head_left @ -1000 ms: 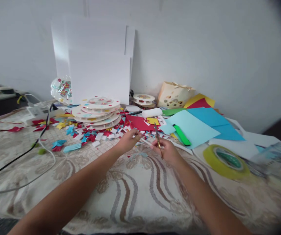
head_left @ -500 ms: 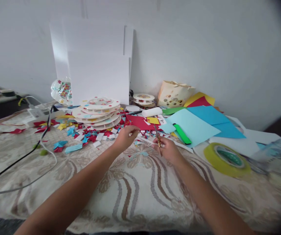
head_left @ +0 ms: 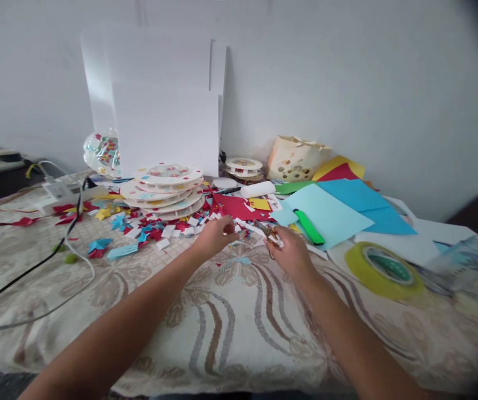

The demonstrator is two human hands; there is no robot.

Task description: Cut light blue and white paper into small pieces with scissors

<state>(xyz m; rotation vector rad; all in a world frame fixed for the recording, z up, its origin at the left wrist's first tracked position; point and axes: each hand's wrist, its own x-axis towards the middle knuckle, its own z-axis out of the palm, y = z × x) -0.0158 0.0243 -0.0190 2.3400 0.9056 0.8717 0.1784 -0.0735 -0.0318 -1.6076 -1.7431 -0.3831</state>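
Note:
My right hand (head_left: 289,251) grips small gold-handled scissors (head_left: 267,231), blades pointing left toward my other hand. My left hand (head_left: 217,235) is closed in a pinch on a thin white paper strip (head_left: 250,226) that runs between both hands. Both hands hover over the patterned cloth (head_left: 230,311), at the edge of a litter of red, blue and white paper scraps (head_left: 155,229).
A stack of decorated paper plates (head_left: 166,190) stands behind the scraps. Coloured paper sheets (head_left: 338,208) with a green marker (head_left: 308,226) lie to the right, a yellow tape roll (head_left: 382,269) further right. White boards (head_left: 164,111) lean on the wall. Cables (head_left: 55,250) cross the left.
The scissors have swung from pointing up and away to pointing left toward the strip. My left hand stayed pinched near the same spot.

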